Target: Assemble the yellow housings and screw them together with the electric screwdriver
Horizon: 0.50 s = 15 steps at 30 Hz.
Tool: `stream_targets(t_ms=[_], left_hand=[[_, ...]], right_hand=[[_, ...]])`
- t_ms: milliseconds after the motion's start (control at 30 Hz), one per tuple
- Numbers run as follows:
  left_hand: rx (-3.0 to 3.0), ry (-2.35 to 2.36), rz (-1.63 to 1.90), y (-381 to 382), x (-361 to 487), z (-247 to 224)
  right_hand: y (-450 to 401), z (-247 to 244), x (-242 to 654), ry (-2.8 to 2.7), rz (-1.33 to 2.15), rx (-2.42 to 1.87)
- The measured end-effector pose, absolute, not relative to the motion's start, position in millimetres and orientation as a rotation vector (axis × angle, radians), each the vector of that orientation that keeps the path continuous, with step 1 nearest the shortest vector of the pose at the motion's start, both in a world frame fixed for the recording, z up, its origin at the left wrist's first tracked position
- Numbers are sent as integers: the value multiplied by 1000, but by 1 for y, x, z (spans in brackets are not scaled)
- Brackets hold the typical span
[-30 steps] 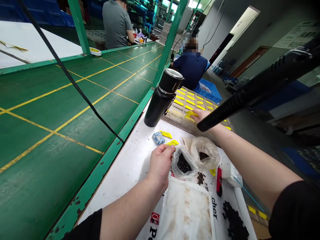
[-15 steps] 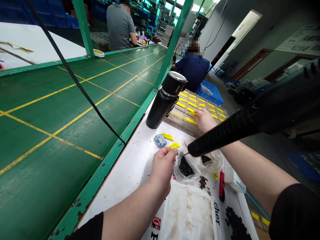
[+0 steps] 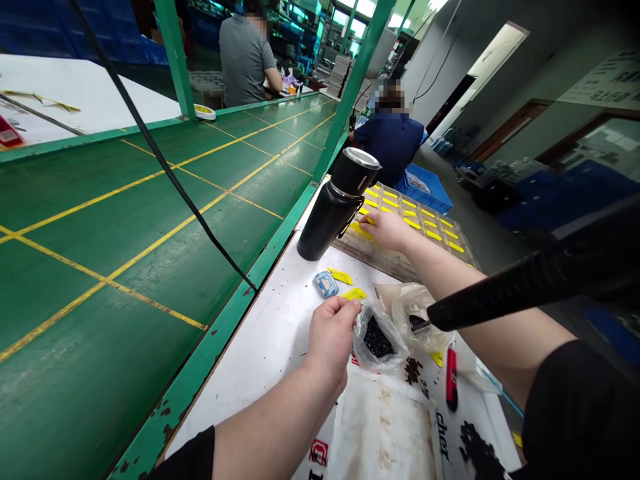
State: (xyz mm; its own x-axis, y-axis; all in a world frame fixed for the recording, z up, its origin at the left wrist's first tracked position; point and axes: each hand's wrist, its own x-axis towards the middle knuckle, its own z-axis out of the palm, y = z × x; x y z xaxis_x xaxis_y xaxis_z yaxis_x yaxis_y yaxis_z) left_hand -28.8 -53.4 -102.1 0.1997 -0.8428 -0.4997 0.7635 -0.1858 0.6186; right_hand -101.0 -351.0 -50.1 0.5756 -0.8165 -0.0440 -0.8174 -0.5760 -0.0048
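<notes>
My left hand (image 3: 333, 333) is closed in a pinch just left of a clear plastic bag (image 3: 377, 337) of small black pieces. What its fingertips hold, if anything, is too small to make out. A yellow plastic strip (image 3: 354, 294) lies just behind those fingertips. My right hand (image 3: 389, 229) reaches over a compartmented tray (image 3: 373, 257) with rows of yellow strips, its thumb and finger closed on one yellow strip (image 3: 369, 221). A black rod-shaped tool (image 3: 480, 303) with a thin metal tip slants in front of my right forearm; neither hand grips it.
A black flask (image 3: 330, 213) stands left of the tray. Near it lie a blue patterned case (image 3: 326, 285) and another yellow strip (image 3: 341, 276). A second bag (image 3: 417, 310), a red cutter (image 3: 451, 380) and loose black pieces (image 3: 480, 450) lie rightward. A green conveyor (image 3: 150, 267) runs alongside; two people sit beyond.
My right hand has moved left across the tray, closer to the flask. The black tool's tip has shifted right, from the first bag to the second. My left hand keeps its pinch beside the bag.
</notes>
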Motion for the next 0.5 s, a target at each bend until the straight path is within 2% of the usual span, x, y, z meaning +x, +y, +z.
stream_targets(t_ms=[333,500], left_hand=[[1011,-104,-1448,-54,-29,-102],[1024,-116,-1455,-53,-32,-105]], right_hand=[[-374,-57,-98,1273,220,-2939],[-387,-44,-86,1212,27,-2964]])
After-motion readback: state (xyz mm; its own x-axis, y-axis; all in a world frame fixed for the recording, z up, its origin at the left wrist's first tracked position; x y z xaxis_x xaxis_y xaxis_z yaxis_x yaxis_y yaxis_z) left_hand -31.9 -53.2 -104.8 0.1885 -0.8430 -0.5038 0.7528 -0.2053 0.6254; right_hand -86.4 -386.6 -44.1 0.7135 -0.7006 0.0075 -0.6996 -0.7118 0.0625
